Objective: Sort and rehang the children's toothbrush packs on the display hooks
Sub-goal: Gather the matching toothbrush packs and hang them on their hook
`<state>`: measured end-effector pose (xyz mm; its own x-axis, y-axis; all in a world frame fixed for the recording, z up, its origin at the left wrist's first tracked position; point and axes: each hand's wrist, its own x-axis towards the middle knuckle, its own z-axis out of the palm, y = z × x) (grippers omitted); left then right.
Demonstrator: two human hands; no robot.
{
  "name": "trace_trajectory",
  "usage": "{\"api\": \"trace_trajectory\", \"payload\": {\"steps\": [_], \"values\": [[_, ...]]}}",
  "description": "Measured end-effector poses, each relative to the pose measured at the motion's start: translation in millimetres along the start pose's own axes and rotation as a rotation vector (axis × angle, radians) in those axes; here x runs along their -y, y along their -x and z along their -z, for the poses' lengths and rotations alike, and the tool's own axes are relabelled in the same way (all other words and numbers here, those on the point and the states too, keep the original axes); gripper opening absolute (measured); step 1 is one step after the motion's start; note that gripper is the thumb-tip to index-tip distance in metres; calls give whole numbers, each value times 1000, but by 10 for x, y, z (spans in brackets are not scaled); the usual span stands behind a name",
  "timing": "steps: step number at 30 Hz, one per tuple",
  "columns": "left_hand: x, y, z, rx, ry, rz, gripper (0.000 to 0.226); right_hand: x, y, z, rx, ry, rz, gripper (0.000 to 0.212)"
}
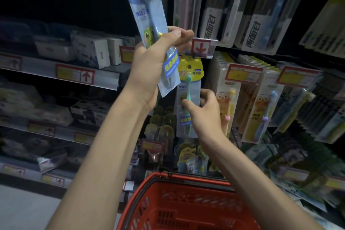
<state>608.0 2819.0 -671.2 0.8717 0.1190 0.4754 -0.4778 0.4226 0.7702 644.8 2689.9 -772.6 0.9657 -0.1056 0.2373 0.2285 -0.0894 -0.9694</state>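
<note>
step: mid-sort; one pack in hand, another being handled at its hook
left hand (149, 65): clenched round the lower half of the blue pack (147, 15), held up and tilted, clear of any hook
right hand (209, 112): thumb on the front and fingers behind the green pack (188, 84), pinching its middle
green pack: hangs upright below the red arrow tag (201, 47), at the left edge of the hook display; the hook itself is hidden by the tag
next move: likely steady or shift the green pack, then bring the blue pack's hang-hole level with the hook tip and slide it on; needs hole lined up, card kept flat
risk: the blue pack's hole is at the frame top, poorly seen
neighbours: yellow cartoon packs (226, 102) just beside the right hand
basket (179, 179): red, below both arms, looks empty
room: dim shop aisle; shelves (87, 76) with white boxes (93, 50) left, adult brush packs (261, 24) above
</note>
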Motion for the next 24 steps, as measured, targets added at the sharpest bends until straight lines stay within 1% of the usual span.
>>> {"api": "trace_trajectory", "payload": {"steps": [14, 19, 21, 24], "values": [[-43, 18, 23, -13, 0, 12, 13, 49, 27, 13, -11, 11, -9, 29], [-41, 20, 18, -14, -2, 10, 14, 22, -48, -41, -36, 62, -27, 28], [-40, 24, 17, -17, -9, 11, 15, -16, -68, -70, -45, 92, -36, 25], [-43, 33, 12, -23, -10, 16, 15, -62, -78, -101, -14, 121, -28, 22]]}}
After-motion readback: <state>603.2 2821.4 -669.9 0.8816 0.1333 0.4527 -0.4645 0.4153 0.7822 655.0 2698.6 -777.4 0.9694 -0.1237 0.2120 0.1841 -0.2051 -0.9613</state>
